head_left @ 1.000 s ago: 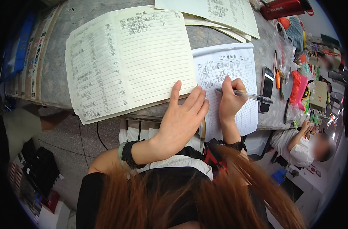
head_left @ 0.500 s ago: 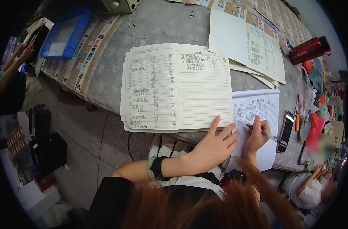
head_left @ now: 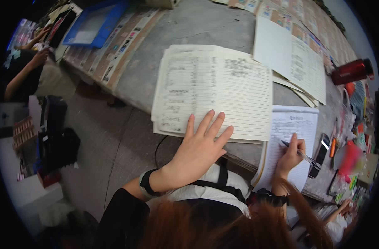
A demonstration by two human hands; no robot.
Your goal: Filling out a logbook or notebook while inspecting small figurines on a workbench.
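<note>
An open lined notebook point(head_left: 243, 103) lies on the table, its left page filled with handwriting and its right page written on only near the top. My left hand point(head_left: 197, 145) is spread at the notebook's lower edge, fingertips over the bottom of its pages; it holds nothing. My right hand point(head_left: 290, 159) grips a clear-barrelled pen point(head_left: 310, 159), with the tip over a pad of printed form sheets point(head_left: 297, 174). Some handwriting shows in the form's upper rows. The pad lies right of the notebook, partly past the table's front edge.
A dark phone point(head_left: 320, 155) and an orange-handled tool point(head_left: 332, 147) lie right of the pad. Farther back are loose written sheets point(head_left: 307, 62) and a red flask point(head_left: 351, 72). A blue tray point(head_left: 102, 25) stands far left. Other people are at both sides.
My left hand has moved left, from the gap between notebook and form pad to the notebook's lower edge, fingers spread. My right hand still holds the pen over the form. The whole view has shifted.
</note>
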